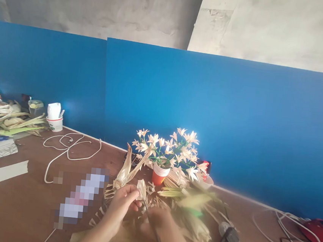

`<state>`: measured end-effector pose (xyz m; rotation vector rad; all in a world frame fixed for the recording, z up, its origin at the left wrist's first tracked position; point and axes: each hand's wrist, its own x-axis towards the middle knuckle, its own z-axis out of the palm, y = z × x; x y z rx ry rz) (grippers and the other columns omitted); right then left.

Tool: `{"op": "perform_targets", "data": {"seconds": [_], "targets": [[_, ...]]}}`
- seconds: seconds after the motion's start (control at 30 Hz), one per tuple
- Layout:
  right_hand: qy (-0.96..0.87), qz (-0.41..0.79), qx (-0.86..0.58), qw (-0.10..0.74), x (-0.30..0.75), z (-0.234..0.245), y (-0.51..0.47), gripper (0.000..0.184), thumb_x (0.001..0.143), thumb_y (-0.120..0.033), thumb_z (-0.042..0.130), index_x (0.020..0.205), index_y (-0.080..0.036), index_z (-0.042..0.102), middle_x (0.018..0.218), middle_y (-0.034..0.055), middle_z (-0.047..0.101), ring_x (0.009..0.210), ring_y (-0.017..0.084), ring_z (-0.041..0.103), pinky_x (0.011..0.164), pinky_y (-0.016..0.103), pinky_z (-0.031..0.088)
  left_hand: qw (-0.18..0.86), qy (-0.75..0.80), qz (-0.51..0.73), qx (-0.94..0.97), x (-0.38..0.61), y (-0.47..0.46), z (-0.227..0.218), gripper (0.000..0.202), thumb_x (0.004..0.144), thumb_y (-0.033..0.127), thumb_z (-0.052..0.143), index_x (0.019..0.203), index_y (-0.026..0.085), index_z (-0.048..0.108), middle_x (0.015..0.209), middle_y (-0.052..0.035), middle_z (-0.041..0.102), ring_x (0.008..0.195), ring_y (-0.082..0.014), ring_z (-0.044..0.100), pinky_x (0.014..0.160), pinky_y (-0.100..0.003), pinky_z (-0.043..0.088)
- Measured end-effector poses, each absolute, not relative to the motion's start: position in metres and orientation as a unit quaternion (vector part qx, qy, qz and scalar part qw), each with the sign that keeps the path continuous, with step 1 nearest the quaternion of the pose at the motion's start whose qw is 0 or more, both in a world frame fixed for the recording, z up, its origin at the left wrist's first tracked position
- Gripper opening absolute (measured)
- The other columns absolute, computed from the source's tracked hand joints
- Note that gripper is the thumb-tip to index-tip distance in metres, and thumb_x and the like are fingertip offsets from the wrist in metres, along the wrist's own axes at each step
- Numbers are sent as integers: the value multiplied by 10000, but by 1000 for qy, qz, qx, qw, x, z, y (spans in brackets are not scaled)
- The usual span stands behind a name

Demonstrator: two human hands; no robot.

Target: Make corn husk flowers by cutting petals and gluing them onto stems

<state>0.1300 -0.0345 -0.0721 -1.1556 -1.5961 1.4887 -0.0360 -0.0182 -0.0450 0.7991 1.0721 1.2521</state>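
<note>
My left hand (125, 201) pinches a pale, dried corn husk strip (141, 189) between thumb and fingers, its free end pointing up. Close beside it, my right hand (157, 219) is closed and smeared by motion. A slim dark tool (151, 222) with a green lower end runs across that hand, its tip by the base of the strip; its kind is too blurred to tell. Cut husk scraps (99, 216) lie around both hands. Just beyond them, an orange-and-white paper cup (160, 174) holds husk flowers (185, 152) on green stems.
A dark glue gun (230, 241) lies at the lower right. Husks (197, 223) are spread beside my right hand, and more husks (13, 120) are heaped far left. White cables (67, 148) cross the table. A blue partition (222, 115) stands behind it.
</note>
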Motion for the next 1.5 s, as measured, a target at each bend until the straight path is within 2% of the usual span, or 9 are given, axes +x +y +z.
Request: {"op": "perform_targets", "data": {"seconds": [0.3,0.8,1.13,1.5], "targets": [[-607,540,-450,371,129,-73,-36,420,651,-544,743,762,-139,741,624,19,613,653,170,567,589,241,457,624,456,544,326,-38,-17,-46,183,613,304,728,623,157,618,582,32,589,532,-110,592,478,-183,416],[-631,511,-458,363,130,-70,-29,370,655,-513,745,706,-146,751,550,9,592,672,199,590,629,269,489,633,459,542,308,-39,-14,-49,243,553,324,776,603,151,612,527,40,554,493,-96,553,453,-177,405],[-612,515,-462,384,126,-71,-35,372,673,-515,725,772,-159,761,667,30,660,666,190,592,609,262,484,645,446,534,315,-35,-17,-46,265,557,341,784,600,156,598,574,39,580,542,-109,598,486,-183,432],[-614,491,-474,395,125,-70,-34,369,682,-517,719,734,-154,759,635,34,648,662,194,588,616,273,482,667,428,538,288,-33,-19,-46,315,533,357,824,636,151,609,603,28,624,586,-111,630,531,-184,478]]}}
